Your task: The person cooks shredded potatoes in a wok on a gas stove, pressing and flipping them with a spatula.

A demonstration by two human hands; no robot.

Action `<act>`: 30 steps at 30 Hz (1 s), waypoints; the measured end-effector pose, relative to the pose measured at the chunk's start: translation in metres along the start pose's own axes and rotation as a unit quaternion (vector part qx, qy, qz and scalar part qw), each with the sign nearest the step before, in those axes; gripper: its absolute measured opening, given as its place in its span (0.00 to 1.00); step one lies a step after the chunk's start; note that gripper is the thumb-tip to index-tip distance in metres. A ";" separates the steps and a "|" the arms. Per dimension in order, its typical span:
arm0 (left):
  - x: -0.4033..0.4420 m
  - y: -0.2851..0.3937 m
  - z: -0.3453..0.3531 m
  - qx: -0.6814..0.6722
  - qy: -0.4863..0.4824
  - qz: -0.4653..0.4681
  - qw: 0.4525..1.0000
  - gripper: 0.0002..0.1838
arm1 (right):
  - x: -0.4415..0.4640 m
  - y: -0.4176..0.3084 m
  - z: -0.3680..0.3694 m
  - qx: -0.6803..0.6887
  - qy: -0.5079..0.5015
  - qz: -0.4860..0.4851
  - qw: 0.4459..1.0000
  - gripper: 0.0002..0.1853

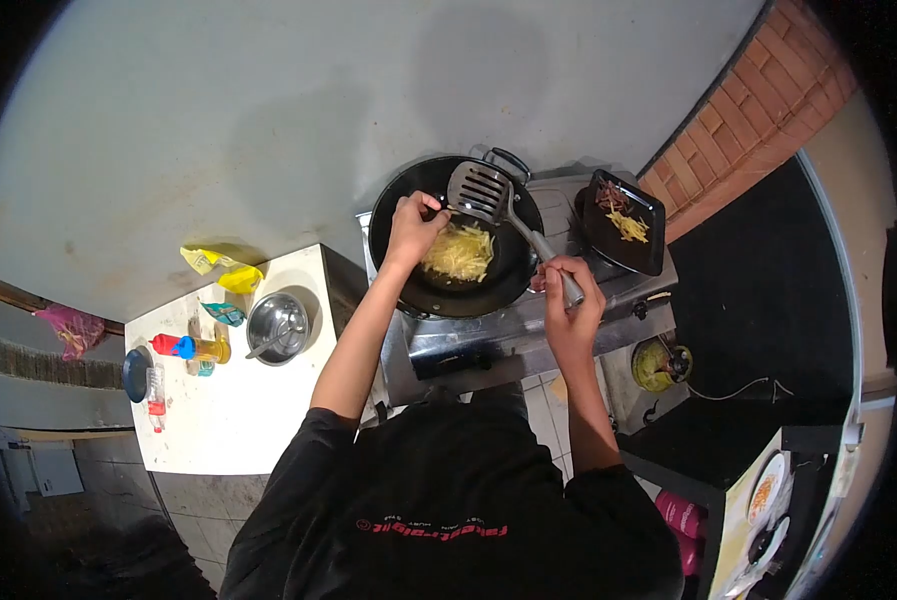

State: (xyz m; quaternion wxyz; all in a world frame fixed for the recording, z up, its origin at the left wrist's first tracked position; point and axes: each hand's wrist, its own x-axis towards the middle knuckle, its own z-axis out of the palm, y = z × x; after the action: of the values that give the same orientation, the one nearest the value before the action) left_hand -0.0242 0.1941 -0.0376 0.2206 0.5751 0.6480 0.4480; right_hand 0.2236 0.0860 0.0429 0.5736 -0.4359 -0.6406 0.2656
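— A black T-shirt (458, 480) with red lettering is seen nearest the camera. What is held beyond its sleeves?

— A slotted turner (528, 234) is held in the right hand (573, 292). That grip is closed round the grey handle, and the blade is raised over the wok (513, 268).

— And the left hand (415, 232)?

— It is reached over the wok, fingertips bent nearly together just beside the blade's edge. Whether anything is pinched in that grip, or the metal is touched, cannot be told.

— Where are the yellow strips (460, 253)?

— They are heaped loosely in the wok, below the blade. By judgement, they are being worked there, with the blade's edge attended to by the fingers. For the next move, a steady turner and fingertips held off the wok's wall would be called for.

— How might the materials be described?

— The wok is round, deep and dark, with a smooth sheen; it is carried on a stove (528, 347) faced in shiny metal. The strips are thin and moist-looking. More yellow strips (628, 227) and some reddish-brown strips (613, 195) are laid in a black, square-cornered dish (606, 245). On the white table (218, 430), a spoon (270, 345) is rested in a rounded steel bowl (262, 316).
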 end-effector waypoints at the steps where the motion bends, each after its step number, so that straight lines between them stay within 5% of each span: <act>1: 0.000 0.000 0.000 0.000 -0.001 0.000 1.000 0.12 | 0.000 0.001 0.000 -0.007 0.002 -0.006 1.000 0.03; 6: 0.003 0.003 -0.008 -0.090 -0.041 -0.038 0.994 0.10 | 0.001 0.001 -0.001 0.009 -0.001 -0.002 1.000 0.03; 30: 0.012 0.005 -0.010 -0.099 -0.084 -0.018 0.991 0.12 | 0.007 0.002 -0.003 0.005 -0.001 -0.007 1.000 0.03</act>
State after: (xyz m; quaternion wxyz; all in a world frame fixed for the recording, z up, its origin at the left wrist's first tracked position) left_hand -0.0324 0.2015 -0.0257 0.3380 0.5742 0.5901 0.4559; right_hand 0.2270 0.0923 0.0449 0.5766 -0.4285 -0.6430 0.2654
